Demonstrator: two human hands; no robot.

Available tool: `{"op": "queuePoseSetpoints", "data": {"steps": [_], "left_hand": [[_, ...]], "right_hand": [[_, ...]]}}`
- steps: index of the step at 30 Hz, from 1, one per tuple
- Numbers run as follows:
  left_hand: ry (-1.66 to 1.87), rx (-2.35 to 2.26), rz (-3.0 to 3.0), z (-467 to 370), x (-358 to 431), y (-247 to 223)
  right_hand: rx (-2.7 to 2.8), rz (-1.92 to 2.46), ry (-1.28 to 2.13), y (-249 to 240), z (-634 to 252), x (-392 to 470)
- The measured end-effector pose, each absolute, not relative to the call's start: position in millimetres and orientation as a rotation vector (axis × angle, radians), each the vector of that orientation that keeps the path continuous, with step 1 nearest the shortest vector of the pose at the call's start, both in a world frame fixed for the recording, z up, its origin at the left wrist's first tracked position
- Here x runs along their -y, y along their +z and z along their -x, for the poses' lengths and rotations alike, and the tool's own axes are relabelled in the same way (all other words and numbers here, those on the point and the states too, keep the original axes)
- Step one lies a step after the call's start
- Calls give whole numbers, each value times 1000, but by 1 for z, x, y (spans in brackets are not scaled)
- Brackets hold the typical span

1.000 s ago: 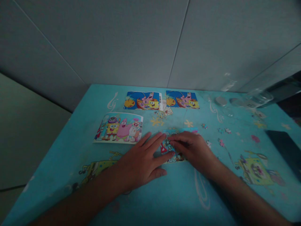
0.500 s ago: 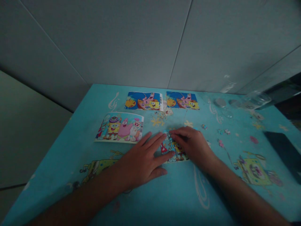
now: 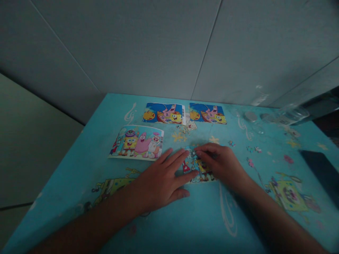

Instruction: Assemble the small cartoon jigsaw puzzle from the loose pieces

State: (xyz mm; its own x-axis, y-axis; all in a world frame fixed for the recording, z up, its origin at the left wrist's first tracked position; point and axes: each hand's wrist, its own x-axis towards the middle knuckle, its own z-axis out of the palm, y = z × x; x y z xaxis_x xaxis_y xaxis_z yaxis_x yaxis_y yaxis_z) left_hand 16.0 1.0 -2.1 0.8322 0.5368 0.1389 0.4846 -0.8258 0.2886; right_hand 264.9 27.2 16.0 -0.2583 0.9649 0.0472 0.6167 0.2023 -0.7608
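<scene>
Jigsaw: the small picture puzzle lies flat on the bench before you, between your hands and partly covered by them.
Left hand: yours is spread, fingers loose, reaching over the puzzle's left side, gripping nothing.
Right hand: yours has thumb and forefinger brought together at the puzzle's upper part; can't tell whether a piece sits between them.
Handling: likely very light, stiff thin card; tabs could bend, and the joined part could slide or break up if lifted.
Hold: take single pieces by opposite edges; steady the joined part flat, from above.
Loose pieces: at least four to the right of your right hand; more may be hidden.
Sheets: two with barcodes, a near sheet and a far sheet.
Blue picture: one, beside the far sheet.
Pale discs: two.
Clear jar: at least one.
</scene>
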Motion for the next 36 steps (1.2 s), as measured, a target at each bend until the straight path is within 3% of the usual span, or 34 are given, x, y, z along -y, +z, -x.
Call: {"op": "queuePoseSetpoints", "data": {"steps": [21, 36], "left_hand": [[344, -796, -2780, -15, 0, -5], [362, -796, -2749, -15, 0, -4]], "right_hand": [[2208, 1432, 728, 18, -266, -25], [1549, 1602, 1113, 32, -273, -20]]}}
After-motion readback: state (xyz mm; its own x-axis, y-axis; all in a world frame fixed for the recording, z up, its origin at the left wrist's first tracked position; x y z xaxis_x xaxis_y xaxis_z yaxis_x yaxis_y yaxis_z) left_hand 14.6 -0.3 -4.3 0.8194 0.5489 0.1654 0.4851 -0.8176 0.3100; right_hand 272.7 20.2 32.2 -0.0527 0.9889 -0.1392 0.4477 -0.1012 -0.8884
